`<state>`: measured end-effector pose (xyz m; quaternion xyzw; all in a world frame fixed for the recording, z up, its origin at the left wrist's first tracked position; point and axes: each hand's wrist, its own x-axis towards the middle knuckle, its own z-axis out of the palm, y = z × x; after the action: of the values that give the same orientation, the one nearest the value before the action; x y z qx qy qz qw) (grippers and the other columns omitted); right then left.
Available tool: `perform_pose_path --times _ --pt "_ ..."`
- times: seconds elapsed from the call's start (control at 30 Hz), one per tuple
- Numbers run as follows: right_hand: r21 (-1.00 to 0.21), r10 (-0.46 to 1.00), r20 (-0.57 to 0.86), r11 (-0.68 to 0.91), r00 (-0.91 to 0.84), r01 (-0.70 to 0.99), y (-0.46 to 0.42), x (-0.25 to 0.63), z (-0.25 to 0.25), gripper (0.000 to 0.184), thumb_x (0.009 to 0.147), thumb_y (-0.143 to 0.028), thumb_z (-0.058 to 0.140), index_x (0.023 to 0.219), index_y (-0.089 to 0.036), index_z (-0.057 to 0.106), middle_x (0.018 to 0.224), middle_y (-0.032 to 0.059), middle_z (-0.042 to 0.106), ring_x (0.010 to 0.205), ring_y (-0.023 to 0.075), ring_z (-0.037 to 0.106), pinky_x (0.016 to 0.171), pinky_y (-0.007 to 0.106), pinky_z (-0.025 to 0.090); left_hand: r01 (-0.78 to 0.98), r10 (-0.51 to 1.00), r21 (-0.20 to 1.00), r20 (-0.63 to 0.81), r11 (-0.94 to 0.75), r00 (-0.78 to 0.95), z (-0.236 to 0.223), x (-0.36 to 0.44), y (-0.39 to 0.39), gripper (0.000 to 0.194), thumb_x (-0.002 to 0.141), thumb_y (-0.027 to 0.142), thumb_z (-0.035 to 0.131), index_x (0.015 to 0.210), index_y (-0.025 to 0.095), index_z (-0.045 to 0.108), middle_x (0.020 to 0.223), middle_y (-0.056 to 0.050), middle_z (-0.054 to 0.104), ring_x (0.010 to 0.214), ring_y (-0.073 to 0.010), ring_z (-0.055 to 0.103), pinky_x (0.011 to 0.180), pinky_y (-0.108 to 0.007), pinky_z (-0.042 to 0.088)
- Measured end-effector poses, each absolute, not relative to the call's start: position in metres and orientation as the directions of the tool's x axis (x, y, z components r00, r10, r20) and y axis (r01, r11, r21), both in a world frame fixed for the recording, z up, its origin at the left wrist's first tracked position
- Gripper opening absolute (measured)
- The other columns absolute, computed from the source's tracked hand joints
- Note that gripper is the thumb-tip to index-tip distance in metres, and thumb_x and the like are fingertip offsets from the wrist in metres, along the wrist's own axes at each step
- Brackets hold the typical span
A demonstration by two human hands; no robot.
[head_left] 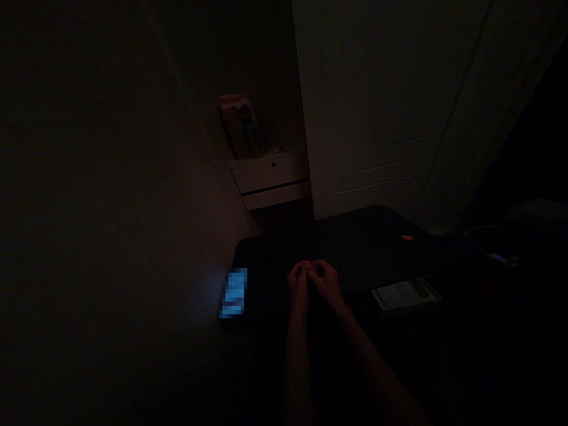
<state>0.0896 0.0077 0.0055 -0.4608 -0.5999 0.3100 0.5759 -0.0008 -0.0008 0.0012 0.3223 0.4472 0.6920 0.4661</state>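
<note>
The room is very dark. My left hand [299, 285] and my right hand [326, 281] are held together over a dark table [355, 248], fingertips touching in a pinch. Both hands have curled fingers. A tiny reddish thing shows at the fingertips, too dim to name. A lit blue screen [234, 293] glows at the table's left edge, to the left of my left hand.
A small orange object [406, 238] lies on the far right of the table. A pale paper or booklet [404, 293] lies at the right near edge. A white drawer unit [270, 177] with a packet [239, 121] on top stands beside a white door [399, 106].
</note>
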Motion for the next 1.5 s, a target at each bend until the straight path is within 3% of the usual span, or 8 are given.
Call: perform_pose_path --times 0.4,0.73,0.97,1.23,1.5 --pt "-0.942 0.940 0.325 0.312 0.105 0.121 0.009 0.088 0.002 0.025 0.081 -0.044 0.058 0.079 -0.020 0.065 0.075 0.0045 0.068 0.070 0.0208 0.061 0.066 0.031 0.046 -0.386 0.938 0.909 0.014 -0.156 -0.347 0.003 0.001 -0.001 0.035 0.069 0.043 0.083 0.090 0.015 0.076 0.093 -0.008 0.074 0.090 -0.0201 0.067 0.086 -0.033 0.050" --pt "-0.975 0.970 0.207 0.216 0.123 -0.058 0.015 0.092 0.005 0.026 0.075 -0.045 0.060 0.076 -0.020 0.066 0.074 0.0044 0.069 0.073 0.0224 0.063 0.069 0.033 0.049 -0.462 0.952 0.878 -0.022 -0.128 -0.306 0.007 0.002 -0.002 0.035 0.067 0.039 0.086 0.091 0.015 0.078 0.097 -0.008 0.075 0.093 -0.0191 0.067 0.089 -0.031 0.049" --pt "-0.971 0.979 0.168 0.184 0.117 -0.150 0.018 0.094 0.002 0.022 0.074 -0.041 0.062 0.074 -0.020 0.068 0.070 0.0035 0.068 0.070 0.0213 0.062 0.064 0.031 0.050 -0.484 0.958 0.868 -0.038 -0.109 -0.284 0.012 0.003 -0.006 0.034 0.067 0.036 0.087 0.091 0.015 0.078 0.094 -0.007 0.075 0.090 -0.0176 0.068 0.084 -0.030 0.050" --pt "-0.970 0.979 0.144 0.168 0.147 -0.174 0.024 0.095 -0.005 0.031 0.078 -0.050 0.061 0.079 -0.019 0.068 0.073 0.0064 0.072 0.068 0.0222 0.064 0.059 0.031 0.051 -0.458 0.967 0.881 -0.001 -0.120 -0.256 0.013 0.004 -0.006 0.037 0.068 0.038 0.086 0.096 0.016 0.078 0.102 -0.010 0.076 0.096 -0.0207 0.069 0.085 -0.031 0.050" --pt "-0.952 0.960 0.243 0.263 0.135 -0.154 0.019 0.090 0.002 0.033 0.082 -0.049 0.064 0.092 -0.019 0.074 0.094 0.0099 0.077 0.087 0.0252 0.070 0.079 0.037 0.055 -0.565 0.936 0.812 -0.072 -0.146 -0.345 0.006 -0.001 0.000 0.044 0.062 0.033 0.090 0.101 0.017 0.077 0.104 -0.009 0.075 0.093 -0.0179 0.069 0.083 -0.029 0.049"
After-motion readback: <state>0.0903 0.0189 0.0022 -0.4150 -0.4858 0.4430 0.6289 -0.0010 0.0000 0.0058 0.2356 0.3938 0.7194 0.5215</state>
